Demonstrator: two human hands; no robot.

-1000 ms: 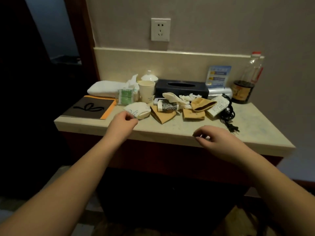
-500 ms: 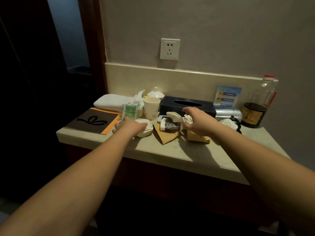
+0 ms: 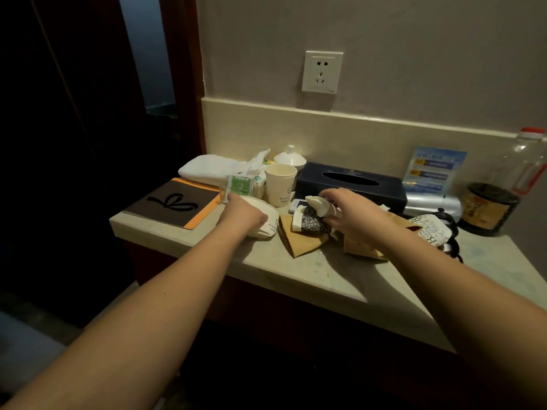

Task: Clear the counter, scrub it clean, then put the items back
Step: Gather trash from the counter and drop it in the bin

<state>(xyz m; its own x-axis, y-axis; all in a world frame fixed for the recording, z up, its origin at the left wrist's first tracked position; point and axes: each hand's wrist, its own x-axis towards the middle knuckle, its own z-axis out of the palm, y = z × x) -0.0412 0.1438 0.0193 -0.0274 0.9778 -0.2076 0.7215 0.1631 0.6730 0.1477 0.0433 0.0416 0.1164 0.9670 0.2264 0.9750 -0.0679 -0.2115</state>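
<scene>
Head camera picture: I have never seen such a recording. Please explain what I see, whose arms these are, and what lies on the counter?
No machine here: a person wears a camera on the head, looking down at their own two bare arms. The left hand rests on a crushed white paper cup. The right hand reaches onto a crumpled white wrapper; whether it grips it, I cannot tell. On the counter also lie a dark tissue box, an upright paper cup, a folded towel, a dark folder, brown paper pieces and a bottle.

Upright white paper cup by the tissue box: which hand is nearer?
Left. The left hand rests on a crushed cup just front-left of the upright white paper cup; the right hand is farther right, at the crumpled wrappers.
</scene>
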